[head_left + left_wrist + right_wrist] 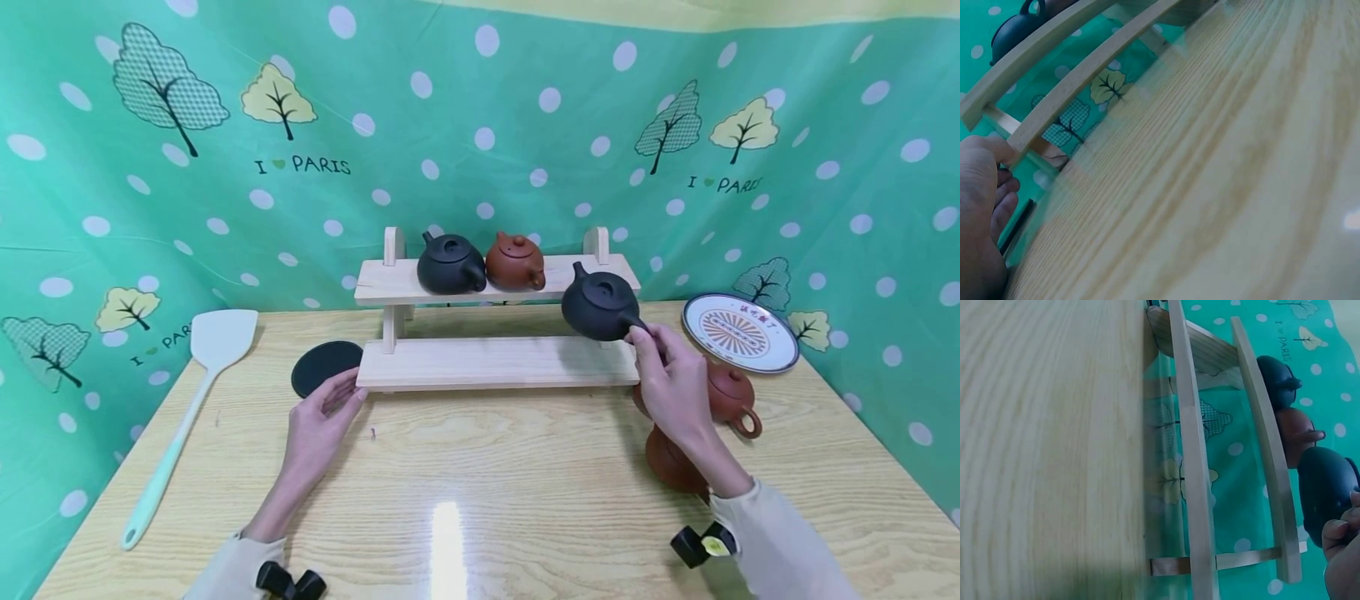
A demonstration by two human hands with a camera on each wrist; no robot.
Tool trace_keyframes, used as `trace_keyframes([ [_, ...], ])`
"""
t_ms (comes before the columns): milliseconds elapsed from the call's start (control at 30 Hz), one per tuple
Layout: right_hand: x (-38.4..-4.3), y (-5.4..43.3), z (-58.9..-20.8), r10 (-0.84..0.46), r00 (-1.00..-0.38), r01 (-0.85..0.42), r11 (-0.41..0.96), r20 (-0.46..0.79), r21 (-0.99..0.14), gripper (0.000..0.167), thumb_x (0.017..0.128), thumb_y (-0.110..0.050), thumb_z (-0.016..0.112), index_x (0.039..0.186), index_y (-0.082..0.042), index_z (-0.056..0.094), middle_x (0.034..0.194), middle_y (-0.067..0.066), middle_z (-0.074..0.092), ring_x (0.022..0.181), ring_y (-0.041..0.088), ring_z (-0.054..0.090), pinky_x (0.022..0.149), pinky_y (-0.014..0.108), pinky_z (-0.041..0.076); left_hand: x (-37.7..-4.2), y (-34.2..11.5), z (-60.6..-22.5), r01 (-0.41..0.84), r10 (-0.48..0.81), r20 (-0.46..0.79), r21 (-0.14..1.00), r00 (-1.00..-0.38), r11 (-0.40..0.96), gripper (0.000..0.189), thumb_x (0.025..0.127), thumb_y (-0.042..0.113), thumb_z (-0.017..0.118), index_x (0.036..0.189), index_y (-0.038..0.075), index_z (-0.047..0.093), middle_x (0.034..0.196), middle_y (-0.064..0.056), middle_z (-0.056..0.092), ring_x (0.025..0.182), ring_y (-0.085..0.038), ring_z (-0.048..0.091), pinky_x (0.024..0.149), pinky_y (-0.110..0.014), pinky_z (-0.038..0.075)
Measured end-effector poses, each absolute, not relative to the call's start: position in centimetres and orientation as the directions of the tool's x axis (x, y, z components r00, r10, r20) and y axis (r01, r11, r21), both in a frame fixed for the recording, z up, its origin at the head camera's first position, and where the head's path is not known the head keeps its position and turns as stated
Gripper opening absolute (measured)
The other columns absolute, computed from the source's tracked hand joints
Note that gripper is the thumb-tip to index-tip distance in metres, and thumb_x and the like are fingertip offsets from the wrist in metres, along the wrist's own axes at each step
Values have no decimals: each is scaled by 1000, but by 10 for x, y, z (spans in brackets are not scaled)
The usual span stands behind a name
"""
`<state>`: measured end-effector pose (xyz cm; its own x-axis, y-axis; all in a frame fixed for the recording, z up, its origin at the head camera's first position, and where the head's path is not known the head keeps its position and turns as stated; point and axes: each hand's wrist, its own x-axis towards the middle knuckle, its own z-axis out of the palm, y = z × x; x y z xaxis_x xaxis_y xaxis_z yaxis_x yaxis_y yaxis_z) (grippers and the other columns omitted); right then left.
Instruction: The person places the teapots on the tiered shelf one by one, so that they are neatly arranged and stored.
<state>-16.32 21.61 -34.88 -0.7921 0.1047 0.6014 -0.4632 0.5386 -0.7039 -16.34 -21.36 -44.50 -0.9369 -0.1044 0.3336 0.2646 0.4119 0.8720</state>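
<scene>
Close by on the table (555, 483) sit at least two red pots (731, 393), partly hidden by my right hand (675, 383). My left hand (324, 423) grips the one wooden rack (487, 364) at its left end. My right pinches a black pot (600, 307) by its handle; it lies ahead and left, spout away, near the top board (557, 273). On that board sit another black pot (448, 267) and another red pot (513, 265).

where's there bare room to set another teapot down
The lower shelf looks bare where visible, as does the table in front, between left hand and right hand, and between spatula and black disc. Crowded: around the plate and brown teapots at right, and the upper shelf, where two teapots stand side by side.
</scene>
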Motion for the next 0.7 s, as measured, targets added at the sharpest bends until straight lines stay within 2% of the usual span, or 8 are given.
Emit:
trace_keyframes([
  [467, -182, 217, -346, 109, -795, -430, 593, 597, -681, 24, 109, -16, 56, 105, 5, 68, 71, 9, 48, 57, 17, 42, 45, 22, 31, -164, -213, -446, 257, -108, 330, 870, -938, 420, 40, 101, 14, 70, 138, -1, 63, 134, -19, 66, 121, -29, 64, 96, -8, 48],
  [700, -198, 214, -344, 94, -770, -476, 575, 632, -665, 23, 108, -13, 57, 102, 6, 69, 68, 8, 50, 54, 12, 41, 46, 19, 31, -163, -213, -447, 257, -111, 330, 871, -937, 418, 41, 101, 14, 70, 138, -2, 62, 135, -19, 66, 121, -30, 64, 96, -8, 48],
])
